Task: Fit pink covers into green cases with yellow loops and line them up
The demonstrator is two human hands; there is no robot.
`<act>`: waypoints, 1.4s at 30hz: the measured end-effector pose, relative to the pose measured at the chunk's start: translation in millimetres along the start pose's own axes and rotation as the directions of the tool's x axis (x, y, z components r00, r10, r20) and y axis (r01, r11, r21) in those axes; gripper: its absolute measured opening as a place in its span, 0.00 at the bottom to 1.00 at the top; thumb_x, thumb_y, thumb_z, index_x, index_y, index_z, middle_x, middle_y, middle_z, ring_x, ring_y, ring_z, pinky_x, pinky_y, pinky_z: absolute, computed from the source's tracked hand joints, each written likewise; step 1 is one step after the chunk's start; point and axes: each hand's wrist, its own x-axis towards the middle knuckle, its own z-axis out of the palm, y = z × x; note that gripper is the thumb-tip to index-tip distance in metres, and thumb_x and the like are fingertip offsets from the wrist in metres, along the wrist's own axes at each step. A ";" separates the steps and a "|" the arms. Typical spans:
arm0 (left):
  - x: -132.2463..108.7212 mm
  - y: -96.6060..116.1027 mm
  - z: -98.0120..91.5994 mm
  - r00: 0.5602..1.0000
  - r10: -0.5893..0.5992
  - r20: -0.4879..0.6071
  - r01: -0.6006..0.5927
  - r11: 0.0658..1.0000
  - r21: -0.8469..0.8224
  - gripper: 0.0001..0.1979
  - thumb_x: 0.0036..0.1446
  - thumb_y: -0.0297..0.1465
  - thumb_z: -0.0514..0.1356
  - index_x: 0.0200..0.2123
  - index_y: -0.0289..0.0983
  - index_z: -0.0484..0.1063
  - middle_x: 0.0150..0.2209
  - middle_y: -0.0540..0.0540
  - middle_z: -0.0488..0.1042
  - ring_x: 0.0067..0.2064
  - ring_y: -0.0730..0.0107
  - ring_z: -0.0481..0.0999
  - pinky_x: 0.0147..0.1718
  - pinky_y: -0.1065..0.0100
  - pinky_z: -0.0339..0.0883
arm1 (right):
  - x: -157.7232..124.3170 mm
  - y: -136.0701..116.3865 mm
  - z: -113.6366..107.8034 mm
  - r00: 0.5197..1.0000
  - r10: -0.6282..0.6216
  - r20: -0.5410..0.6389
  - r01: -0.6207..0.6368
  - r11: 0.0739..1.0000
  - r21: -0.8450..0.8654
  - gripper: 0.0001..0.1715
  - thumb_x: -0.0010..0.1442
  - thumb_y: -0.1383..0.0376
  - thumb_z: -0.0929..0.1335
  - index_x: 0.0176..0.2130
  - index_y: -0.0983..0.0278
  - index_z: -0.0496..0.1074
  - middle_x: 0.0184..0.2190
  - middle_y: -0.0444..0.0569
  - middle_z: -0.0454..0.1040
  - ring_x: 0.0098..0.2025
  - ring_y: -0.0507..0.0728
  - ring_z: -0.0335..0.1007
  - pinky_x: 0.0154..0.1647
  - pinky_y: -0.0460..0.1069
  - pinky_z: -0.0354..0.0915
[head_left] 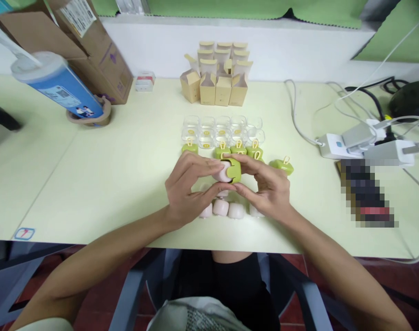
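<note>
Both hands meet above the middle of the table. Between the fingers of my left hand (189, 188) is a pale pink rounded piece (222, 172), partly inside a green case (234, 171). My right hand (268, 186) grips the green case from the other side with thumb and fingertips. Below the hands stand several more pale pink rounded pieces (236, 210), some covered by the fingers. Beyond the hands sit several green cases with yellow loops (239, 148); one more green case (281, 166) lies apart, right behind my right hand.
Rows of clear plastic covers (206, 130) lie farther back, before open cardboard boxes (223, 89). At the left stand a blue canister (66, 87) and a large carton (109, 69). White power strips (361, 140) with cables and a pixelated dark object (366, 193) are on the right.
</note>
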 end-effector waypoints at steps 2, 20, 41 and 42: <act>-1.2 0.6 -1.2 0.998 -0.052 0.047 0.051 0.998 0.022 0.21 0.62 0.43 0.78 0.54 0.43 0.82 0.42 0.48 0.82 0.42 0.66 0.82 0.41 0.63 0.79 | 0.0 0.1 1.2 1.000 0.003 -0.031 -0.003 1.000 -0.028 0.43 0.65 0.69 0.80 0.74 0.51 0.73 0.62 0.51 0.85 0.53 0.62 0.88 0.55 0.59 0.86; 7.0 -11.1 -9.7 0.821 -0.362 0.442 0.536 0.757 -0.374 0.34 0.54 0.38 0.83 0.63 0.47 0.81 0.58 0.42 0.84 0.61 0.57 0.85 0.62 0.59 0.82 | 11.5 -12.8 -2.9 0.984 -0.171 0.056 0.179 0.919 -0.350 0.04 0.76 0.71 0.69 0.46 0.63 0.76 0.40 0.53 0.83 0.40 0.58 0.83 0.41 0.53 0.80; 18.3 -4.3 -7.7 0.906 -0.210 0.368 0.279 0.949 -0.144 0.34 0.54 0.41 0.82 0.63 0.49 0.82 0.52 0.46 0.88 0.52 0.59 0.88 0.54 0.57 0.82 | 13.3 -9.7 -5.4 0.998 0.049 -0.045 -0.048 0.999 0.017 0.09 0.75 0.68 0.70 0.38 0.61 0.73 0.36 0.46 0.81 0.35 0.50 0.77 0.33 0.45 0.75; 18.2 -3.1 -6.5 0.923 -0.170 0.345 0.224 0.967 -0.123 0.34 0.54 0.41 0.82 0.63 0.49 0.82 0.51 0.45 0.88 0.52 0.59 0.87 0.55 0.56 0.82 | 13.5 -10.8 -4.4 0.993 0.110 -0.037 -0.106 0.991 0.080 0.09 0.76 0.66 0.71 0.39 0.61 0.74 0.37 0.45 0.81 0.34 0.50 0.77 0.33 0.44 0.75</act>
